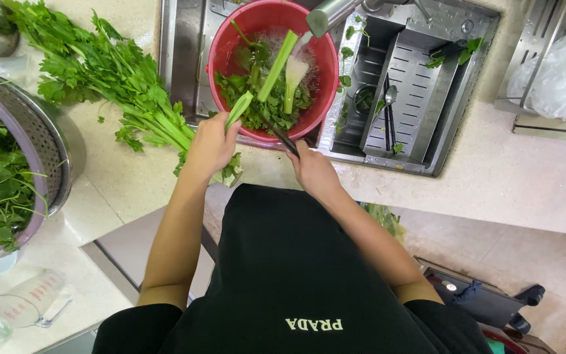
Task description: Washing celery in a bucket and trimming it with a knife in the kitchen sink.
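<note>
Left hand (209, 145) closed around a wet celery stalk (238, 109) over the red basin (221, 46) rim, right hand (312, 169) gripping a dark knife (282, 136); likely light, stiff, slippery, best held near the thick base.

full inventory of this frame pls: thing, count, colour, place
basin: 1, red, in the sink, holds water, leaves and stalks
celery stalks: about 3, pale green, in the basin
celery bunch: 1, green, on the counter left of the sink
sink: 1, steel, top centre
tap: 1, steel, running over the basin
drain tray: 1, steel, right half of the sink
spoon: 1, steel, on the tray
colander: 1, steel, far left, full of greens
measuring cup: 1, clear, bottom left
plastic bag: 1, clear, top right
left hand: holds a celery stalk
right hand: holds a dark knife
</note>
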